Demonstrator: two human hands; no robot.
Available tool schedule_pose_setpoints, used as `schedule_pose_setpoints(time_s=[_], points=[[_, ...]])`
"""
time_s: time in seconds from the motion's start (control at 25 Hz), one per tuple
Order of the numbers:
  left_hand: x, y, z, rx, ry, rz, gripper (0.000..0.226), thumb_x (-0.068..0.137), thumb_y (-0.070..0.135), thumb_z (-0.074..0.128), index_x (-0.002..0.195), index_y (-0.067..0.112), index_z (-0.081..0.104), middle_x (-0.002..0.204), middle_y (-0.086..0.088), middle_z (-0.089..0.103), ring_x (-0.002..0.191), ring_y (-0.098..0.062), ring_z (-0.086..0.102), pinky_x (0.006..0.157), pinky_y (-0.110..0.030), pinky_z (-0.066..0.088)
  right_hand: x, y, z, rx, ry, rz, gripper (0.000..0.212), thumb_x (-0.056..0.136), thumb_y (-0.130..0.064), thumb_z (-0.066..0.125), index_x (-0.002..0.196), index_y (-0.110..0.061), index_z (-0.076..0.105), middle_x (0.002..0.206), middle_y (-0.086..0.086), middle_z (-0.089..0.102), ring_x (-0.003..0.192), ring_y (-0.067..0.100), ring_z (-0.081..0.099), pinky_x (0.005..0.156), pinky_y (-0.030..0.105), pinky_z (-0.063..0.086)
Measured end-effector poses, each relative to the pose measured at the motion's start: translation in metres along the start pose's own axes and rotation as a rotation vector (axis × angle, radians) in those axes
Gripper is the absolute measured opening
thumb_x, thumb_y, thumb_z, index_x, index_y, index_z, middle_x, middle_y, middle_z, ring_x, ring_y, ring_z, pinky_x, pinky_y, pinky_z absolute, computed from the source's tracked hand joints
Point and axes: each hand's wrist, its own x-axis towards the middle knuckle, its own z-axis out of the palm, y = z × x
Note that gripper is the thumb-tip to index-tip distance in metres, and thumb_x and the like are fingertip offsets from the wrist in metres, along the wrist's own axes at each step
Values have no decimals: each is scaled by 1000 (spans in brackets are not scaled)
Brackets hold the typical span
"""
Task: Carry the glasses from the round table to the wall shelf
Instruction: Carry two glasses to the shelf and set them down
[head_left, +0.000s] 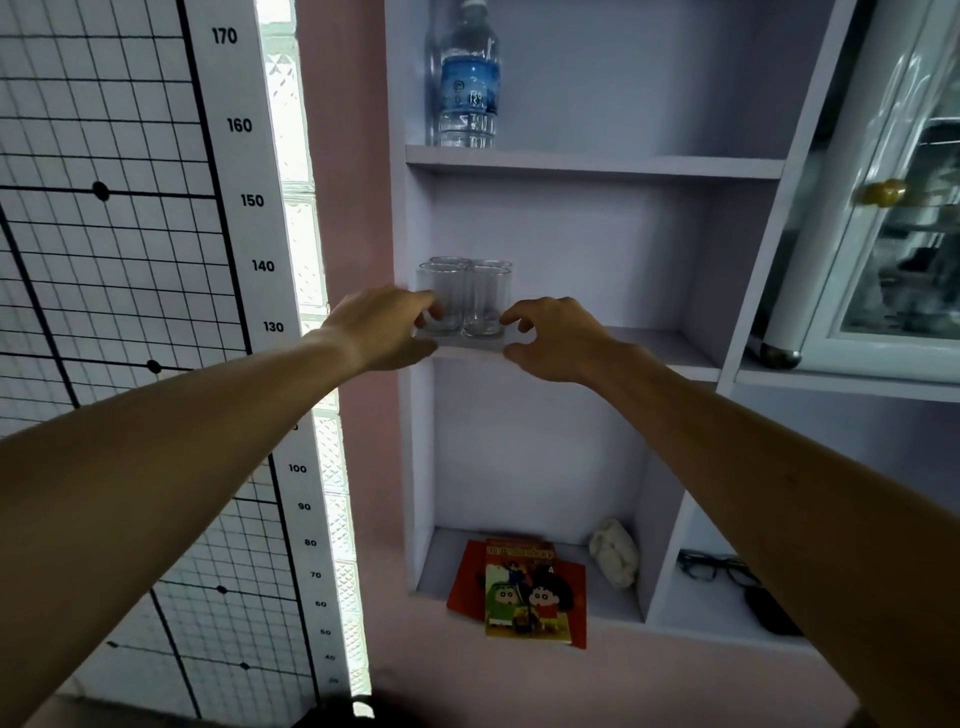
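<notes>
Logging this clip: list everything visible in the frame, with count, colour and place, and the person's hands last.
glasses: four, clear, clustered at the left front of the middle shelf
wall shelf: one, pale lilac, set into the pink wall
water bottle: one, clear with blue label, upper shelf, left
comic books: at least two, red and yellow covers, bottom shelf, overhanging the edge
pale lump: one, off-white, bottom shelf, right
eyeglasses: one pair, black, lower right compartment
height chart: one, white, left
cabinet door: one, white, glazed, brass knob, right
left hand: fingers touching the left front glass
right hand: fingers curled beside the glasses, holding nothing
</notes>
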Motion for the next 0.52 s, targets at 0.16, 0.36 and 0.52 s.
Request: schedule_pose_setpoints(time_s=[0.16, 0.36, 0.52], points=[[-33, 3, -1, -9, -51, -29, 38, 87, 39, 68, 121, 24, 60, 115, 1, 69, 97, -19, 66, 78, -30, 50, -17, 2, 15, 81, -26, 14, 42, 90, -33, 65, 131, -27, 60, 128, 1, 63, 117, 22, 59, 87, 22, 39], [-104, 6, 26, 46, -205, -135, 35, 90, 38, 65, 121, 23, 58, 114, 2, 68, 85, -13, 57, 72, -30, 45, -58, -2, 59, 143, -131, -22, 40, 89, -32, 66, 128, -24, 62, 127, 3, 64, 116, 23, 60, 91, 27, 45], [-192, -1, 71, -25, -346, -284, 35, 89, 39, 65, 121, 26, 57, 113, 1, 70, 94, -18, 66, 80, -36, 55, -95, -5, 123, 186, -272, -21, 36, 90, -31, 64, 125, -23, 64, 119, 3, 67, 108, 23, 63, 85, 30, 49]])
